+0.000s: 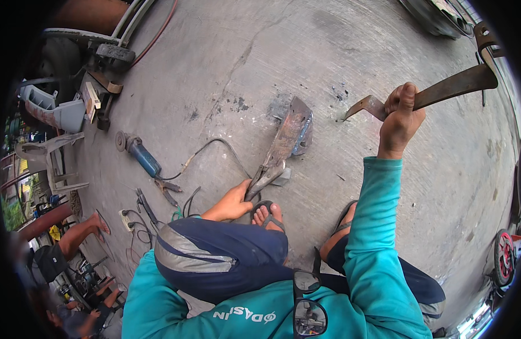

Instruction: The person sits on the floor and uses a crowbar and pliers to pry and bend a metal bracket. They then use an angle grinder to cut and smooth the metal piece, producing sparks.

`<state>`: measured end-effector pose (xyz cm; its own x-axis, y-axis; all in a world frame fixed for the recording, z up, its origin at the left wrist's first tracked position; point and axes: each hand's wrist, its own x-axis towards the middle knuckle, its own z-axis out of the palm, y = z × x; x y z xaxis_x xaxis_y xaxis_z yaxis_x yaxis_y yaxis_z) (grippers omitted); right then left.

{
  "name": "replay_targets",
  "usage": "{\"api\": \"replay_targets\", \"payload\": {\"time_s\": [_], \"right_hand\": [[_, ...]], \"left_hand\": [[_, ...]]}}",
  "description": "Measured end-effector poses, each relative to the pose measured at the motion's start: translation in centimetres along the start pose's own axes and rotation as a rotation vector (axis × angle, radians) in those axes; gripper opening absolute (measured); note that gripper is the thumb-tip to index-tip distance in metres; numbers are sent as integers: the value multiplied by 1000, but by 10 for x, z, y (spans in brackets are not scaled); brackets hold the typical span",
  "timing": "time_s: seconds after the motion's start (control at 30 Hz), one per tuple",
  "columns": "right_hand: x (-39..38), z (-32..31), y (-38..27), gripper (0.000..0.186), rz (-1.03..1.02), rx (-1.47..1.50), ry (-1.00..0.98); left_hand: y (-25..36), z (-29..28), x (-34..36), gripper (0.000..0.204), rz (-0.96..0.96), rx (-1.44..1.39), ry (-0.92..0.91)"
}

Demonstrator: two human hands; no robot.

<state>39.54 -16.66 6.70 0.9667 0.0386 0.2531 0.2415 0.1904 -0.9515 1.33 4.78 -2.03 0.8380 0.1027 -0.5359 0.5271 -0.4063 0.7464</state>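
My left hand [231,201] grips the handles of metal pliers [267,179], whose jaws are at the lower end of a rusty, angled steel piece [290,127] on the concrete floor [328,51]. A small grey block [282,176] lies beside the pliers. My right hand [400,121] is closed around a long, bent, rusty flat metal bar [454,87], held raised toward the upper right, with a short angled end pointing left.
A blue angle grinder [143,157], cables and a dark clamp [169,195] lie left of my hands. Farther left are a chair [48,161], wheeled equipment [114,53] and other people [74,248]. A wheel [503,257] is at right, a rim [435,17] at top right.
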Motion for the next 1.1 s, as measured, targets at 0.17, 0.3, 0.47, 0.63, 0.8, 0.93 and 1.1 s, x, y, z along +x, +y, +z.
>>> {"api": "replay_targets", "payload": {"time_s": [0.17,0.3,0.47,0.63,0.8,0.93,1.1], "right_hand": [[2,-3,5,49,-25,-9,-12],[-1,-3,4,46,-38,12,20],[-5,-1,3,41,-50,-3,97],[-2,-18,3,27,74,-2,-11],[-2,-8,0,27,54,45,-38],[0,-17,4,34,64,73,-153],[1,-1,-16,52,-54,170,-260]], "left_hand": [[3,14,5,64,-120,187,35],[10,25,10,64,-161,302,154],[20,14,16,55,-290,356,-8],[21,7,11,44,-211,-31,-30],[43,-1,10,38,-240,-249,-75],[38,0,11,36,-232,-257,-98],[42,1,10,35,-263,-266,-107]]}}
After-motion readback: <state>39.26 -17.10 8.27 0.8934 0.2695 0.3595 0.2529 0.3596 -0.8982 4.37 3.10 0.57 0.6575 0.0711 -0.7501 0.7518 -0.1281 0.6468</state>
